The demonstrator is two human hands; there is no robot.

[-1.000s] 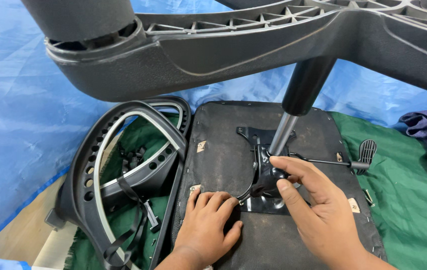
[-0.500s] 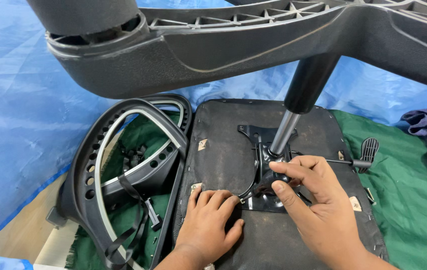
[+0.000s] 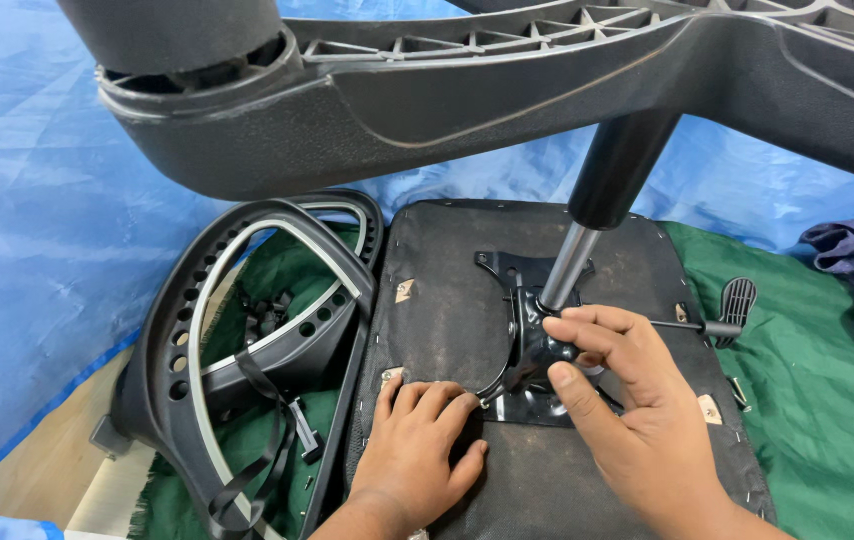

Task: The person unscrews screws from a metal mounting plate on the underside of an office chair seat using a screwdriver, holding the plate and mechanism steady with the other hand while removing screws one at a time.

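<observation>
- The upturned seat pan (image 3: 447,300), black and lying on the green cloth (image 3: 817,400), is being pressed down by the left hand (image 3: 417,450), which is being kept flat and open, fingers spread.
- The black metal mechanism plate (image 3: 527,345) at the middle of the seat is being gripped by the right hand (image 3: 627,400), its fingers and thumb curled around the bracket just below the gas cylinder (image 3: 567,270).
- The star base (image 3: 507,90) is being carried above on that cylinder.
- The curved backrest frame (image 3: 247,330) is being left just beside the seat, and the lever (image 3: 737,300) is sticking out on the other side.
</observation>
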